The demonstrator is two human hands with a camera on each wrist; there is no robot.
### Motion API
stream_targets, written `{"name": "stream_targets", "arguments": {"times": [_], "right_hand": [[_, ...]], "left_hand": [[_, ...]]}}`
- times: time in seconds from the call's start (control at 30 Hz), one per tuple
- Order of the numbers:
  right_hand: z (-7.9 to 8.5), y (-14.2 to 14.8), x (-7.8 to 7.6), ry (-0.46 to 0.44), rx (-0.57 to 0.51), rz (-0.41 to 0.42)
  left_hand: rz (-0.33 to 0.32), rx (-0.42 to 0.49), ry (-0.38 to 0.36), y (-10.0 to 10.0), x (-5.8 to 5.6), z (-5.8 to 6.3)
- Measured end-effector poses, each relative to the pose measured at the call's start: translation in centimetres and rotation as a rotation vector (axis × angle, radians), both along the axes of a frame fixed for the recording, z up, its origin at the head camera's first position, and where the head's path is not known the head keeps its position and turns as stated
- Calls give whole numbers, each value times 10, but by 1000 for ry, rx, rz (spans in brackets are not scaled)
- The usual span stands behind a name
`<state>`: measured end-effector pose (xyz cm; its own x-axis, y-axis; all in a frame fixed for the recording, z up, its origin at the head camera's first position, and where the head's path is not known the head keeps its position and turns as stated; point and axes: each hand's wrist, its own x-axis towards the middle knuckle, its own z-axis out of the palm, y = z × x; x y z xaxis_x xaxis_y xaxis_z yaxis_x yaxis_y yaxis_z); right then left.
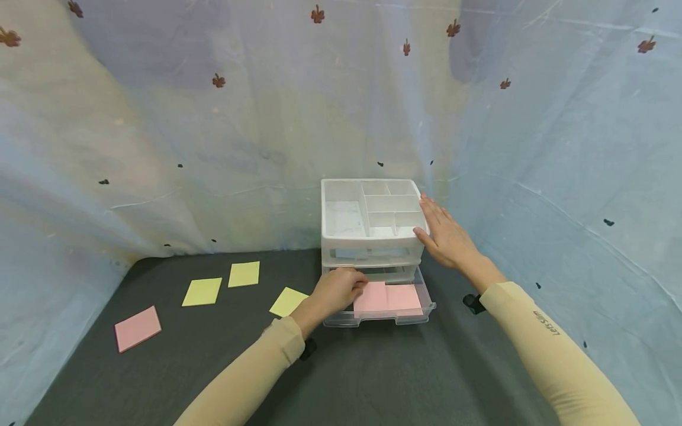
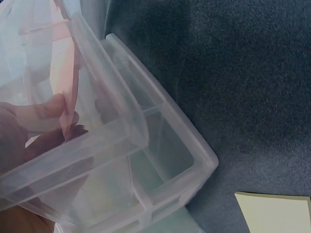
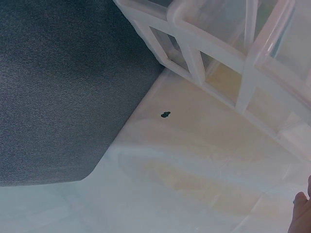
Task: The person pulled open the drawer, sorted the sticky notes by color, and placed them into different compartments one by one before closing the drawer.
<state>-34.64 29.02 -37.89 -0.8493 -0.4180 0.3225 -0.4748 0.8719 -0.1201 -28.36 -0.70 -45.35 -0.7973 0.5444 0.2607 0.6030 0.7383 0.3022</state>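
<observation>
A white plastic drawer organizer [image 1: 373,239] stands with its clear bottom drawer [image 1: 348,320] pulled out. Two pink sticky note pads lie side by side in that drawer. My left hand [image 1: 337,291] reaches inside and pinches the left pink pad [image 1: 370,299] at its edge; in the left wrist view, thumb and fingers close on the pink pad [image 2: 64,73] behind the clear drawer wall. The right pink pad [image 1: 404,297] lies flat next to it. My right hand [image 1: 447,234], fingers straight, rests against the organizer's upper right side.
Yellow sticky note pads lie left of the organizer, one [image 1: 288,302] close to my left wrist, two [image 1: 244,274] [image 1: 202,292] further off. Another pink pad [image 1: 137,329] lies at the far left of the dark table [image 1: 405,378]. A printed curtain [image 1: 256,130] hangs behind.
</observation>
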Motion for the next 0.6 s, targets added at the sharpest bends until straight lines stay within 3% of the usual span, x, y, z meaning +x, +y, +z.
{"name": "stream_targets", "arguments": {"times": [0.23, 0.6], "right_hand": [[0, 0, 1, -11, 2, 0], [3, -2, 3, -17, -4, 5]], "left_hand": [[8, -65, -15, -1, -4, -1], [16, -96, -37, -1, -4, 1]]}}
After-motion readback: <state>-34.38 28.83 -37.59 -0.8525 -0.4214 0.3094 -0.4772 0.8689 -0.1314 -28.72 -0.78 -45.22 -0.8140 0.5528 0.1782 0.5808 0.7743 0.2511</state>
